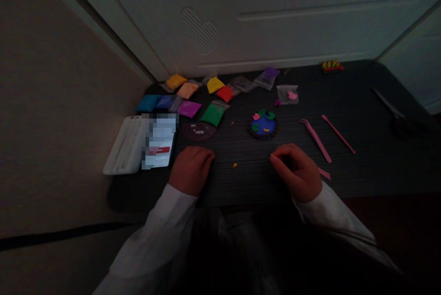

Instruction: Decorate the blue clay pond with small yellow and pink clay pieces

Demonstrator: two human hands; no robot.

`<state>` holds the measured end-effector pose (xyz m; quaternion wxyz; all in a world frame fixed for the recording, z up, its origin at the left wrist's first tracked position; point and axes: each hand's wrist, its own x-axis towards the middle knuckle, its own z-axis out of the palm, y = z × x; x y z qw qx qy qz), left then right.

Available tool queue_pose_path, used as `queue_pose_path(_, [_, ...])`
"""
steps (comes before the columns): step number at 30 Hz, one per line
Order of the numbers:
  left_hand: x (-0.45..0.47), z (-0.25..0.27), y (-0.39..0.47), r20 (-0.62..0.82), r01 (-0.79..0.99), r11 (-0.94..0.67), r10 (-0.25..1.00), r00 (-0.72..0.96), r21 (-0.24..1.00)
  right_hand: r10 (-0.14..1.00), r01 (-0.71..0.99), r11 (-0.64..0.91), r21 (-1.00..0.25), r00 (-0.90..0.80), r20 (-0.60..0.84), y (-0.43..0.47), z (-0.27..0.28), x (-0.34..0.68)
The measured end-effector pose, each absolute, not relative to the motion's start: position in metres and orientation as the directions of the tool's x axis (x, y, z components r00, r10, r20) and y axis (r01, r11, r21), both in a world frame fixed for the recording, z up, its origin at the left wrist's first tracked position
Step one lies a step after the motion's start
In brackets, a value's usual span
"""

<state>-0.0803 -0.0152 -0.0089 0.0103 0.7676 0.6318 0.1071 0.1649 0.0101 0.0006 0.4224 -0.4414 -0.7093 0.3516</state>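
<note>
Dim light here, but I can make out the desk point(361, 148) and both hands near its front edge. My right hand point(298, 171) is curled, fingertips pinched together on a tiny yellow-orange bit of clay point(272, 155) at the very tip; the grip is nearly closed around it. My left hand point(191, 168) rests knuckles-up in a loose fist on the desk, and I can't tell whether anything is inside it.

Between the two hands lies one more small yellow crumb point(234, 165), loose on the desk. Just beyond it, toward the middle of the desk, sits the round blue clay disc point(263, 125), dark rim, with green pads, a pink bit and yellow specks on top.

My read: this is the shaping step, a small yellow piece being rolled at the fingertips. Judging from that, the next move would call for a very light, precise touch, since the piece is tiny and soft.

Counting now. Clay packets point(213, 113) toward the back left corner: I get about ten coloured ones, plus a few that look clear or spent; the dark makes that count unsure. One small bag with pink clay point(289, 95) stands apart. Pink tools point(315, 138) to the right of the disc: two long ones, and a third bit showing by my right wrist. One pair of dark scissors point(396, 116) near the right edge. One white tray point(127, 145) at the left edge.
</note>
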Motion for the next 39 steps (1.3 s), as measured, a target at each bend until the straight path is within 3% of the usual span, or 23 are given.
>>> queue_pose_path(10, [-0.065, 0.003, -0.018, 0.095, 0.993, -0.101, 0.99, 0.106, -0.059, 0.922, 0.324, 0.369, -0.871, -0.246, 0.299, 0.01, -0.001, 0.165])
queue_pose_path(19, [-0.056, 0.003, -0.017, 0.092, 0.985, -0.065, 0.993, 0.081, -0.16, 0.92, 0.328, 0.373, -0.868, -0.248, 0.302, 0.01, -0.001, 0.165])
queue_pose_path(22, [-0.063, -0.001, -0.015, 0.094, 0.995, -0.085, 0.992, 0.088, -0.043, 0.921, 0.331, 0.373, -0.867, -0.247, 0.302, 0.01, -0.001, 0.165])
queue_pose_path(25, [-0.071, -0.003, -0.017, 0.092, 0.945, -0.032, 0.996, 0.002, 0.325, 0.924, 0.328, 0.365, -0.871, -0.245, 0.295, 0.01, -0.001, 0.166])
queue_pose_path(27, [-0.076, 0.0, -0.02, 0.021, 0.717, 0.104, 0.986, -0.163, 0.689, 0.921, 0.317, 0.369, -0.874, -0.253, 0.297, 0.01, -0.001, 0.166])
queue_pose_path(28, [-0.076, 0.003, -0.022, -0.057, 0.499, 0.177, 0.968, -0.246, 0.848, 0.92, 0.313, 0.37, -0.875, -0.255, 0.298, 0.01, -0.001, 0.165])
queue_pose_path(29, [-0.077, 0.006, -0.024, -0.161, 0.23, 0.235, 0.94, -0.3, 0.944, 0.919, 0.309, 0.371, -0.875, -0.255, 0.3, 0.01, -0.002, 0.165])
queue_pose_path(30, [-0.076, 0.009, -0.025, -0.27, -0.044, 0.27, 0.911, -0.311, 0.962, 0.919, 0.307, 0.373, -0.876, -0.254, 0.302, 0.01, -0.002, 0.165])
queue_pose_path(31, [-0.074, 0.013, -0.026, -0.359, -0.278, 0.281, 0.888, -0.289, 0.919, 0.919, 0.307, 0.373, -0.876, -0.25, 0.304, 0.01, -0.002, 0.165])
queue_pose_path(33, [-0.07, 0.019, -0.027, -0.466, -0.574, 0.281, 0.861, -0.203, 0.769, 0.922, 0.31, 0.368, -0.877, -0.242, 0.301, 0.009, -0.002, 0.165])
queue_pose_path(36, [-0.064, 0.024, -0.027, -0.512, -0.751, 0.271, 0.853, -0.104, 0.603, 0.923, 0.323, 0.362, -0.874, -0.252, 0.29, 0.009, -0.001, 0.165])
queue_pose_path(39, [-0.062, 0.025, -0.03, -0.493, -0.818, 0.242, 0.868, -0.059, 0.523, 0.924, 0.322, 0.36, -0.876, -0.254, 0.286, 0.01, 0.0, 0.166])
